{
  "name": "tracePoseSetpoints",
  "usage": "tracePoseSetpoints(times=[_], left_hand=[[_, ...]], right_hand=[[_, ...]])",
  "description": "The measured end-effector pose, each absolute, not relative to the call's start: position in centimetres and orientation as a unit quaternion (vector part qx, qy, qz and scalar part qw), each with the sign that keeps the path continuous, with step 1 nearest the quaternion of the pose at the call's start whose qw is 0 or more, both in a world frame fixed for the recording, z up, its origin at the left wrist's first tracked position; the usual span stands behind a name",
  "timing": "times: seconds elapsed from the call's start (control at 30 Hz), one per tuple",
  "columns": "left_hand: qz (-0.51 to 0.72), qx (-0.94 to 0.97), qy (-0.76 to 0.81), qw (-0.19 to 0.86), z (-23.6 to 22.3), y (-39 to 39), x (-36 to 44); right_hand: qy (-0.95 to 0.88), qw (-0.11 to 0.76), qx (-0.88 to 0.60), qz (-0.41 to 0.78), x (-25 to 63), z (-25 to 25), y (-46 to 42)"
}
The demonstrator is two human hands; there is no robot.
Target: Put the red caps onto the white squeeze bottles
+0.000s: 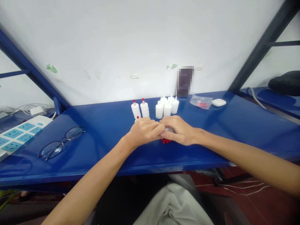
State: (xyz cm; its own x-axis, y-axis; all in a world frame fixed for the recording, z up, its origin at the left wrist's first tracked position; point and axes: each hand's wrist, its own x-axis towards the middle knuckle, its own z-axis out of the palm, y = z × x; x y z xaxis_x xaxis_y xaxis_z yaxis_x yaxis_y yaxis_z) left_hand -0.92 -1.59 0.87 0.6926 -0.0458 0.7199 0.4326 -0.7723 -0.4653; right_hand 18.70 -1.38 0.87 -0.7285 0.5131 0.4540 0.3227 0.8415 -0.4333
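Observation:
My left hand (148,131) and my right hand (180,129) meet above the middle of the blue table. Curled fingers of the right hand wrap round a pale, rounded thing that looks like a white bottle (169,129), mostly hidden. The left hand is closed against it, and what its fingers pinch cannot be seen. Below the hands lies a bunch of small red caps (166,141). Behind the left hand stand white bottles with red tips (144,110); another red tip (137,117) shows just over the knuckles. Several white bottles without red tips (167,109) stand upright behind the right hand.
On the blue table (100,131), eyeglasses (62,143) and a power strip (21,134) lie at left. A clear plastic bag with red pieces (201,102) and a white rounded case (218,102) lie back right. Blue frame posts rise on both sides before a white wall.

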Motion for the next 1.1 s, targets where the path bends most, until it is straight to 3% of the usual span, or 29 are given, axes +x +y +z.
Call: tracePoseSetpoints(times=[0.3,0.57,0.8,0.97,1.1], left_hand=[[-0.365,-0.867,-0.116,0.319,0.5,-1.5,-0.6],[-0.370,-0.869,-0.148,0.294,0.7,-1.2,-1.3],[-0.403,-0.835,-0.314,0.205,1.5,0.8,-5.2],[-0.333,-0.825,-0.443,0.115,2.7,1.4,-8.1],[-0.301,-0.822,-0.477,0.081,3.1,1.4,-8.5]], right_hand=[[-0.902,0.280,-0.270,0.185,18.3,1.2,-2.1],[-0.902,0.309,-0.223,0.204,18.7,1.1,-1.6],[-0.875,0.350,-0.286,0.174,19.3,0.9,-0.7],[-0.878,0.347,-0.305,0.124,19.1,0.8,0.0],[-0.856,0.424,-0.283,0.091,18.8,0.6,0.3]])
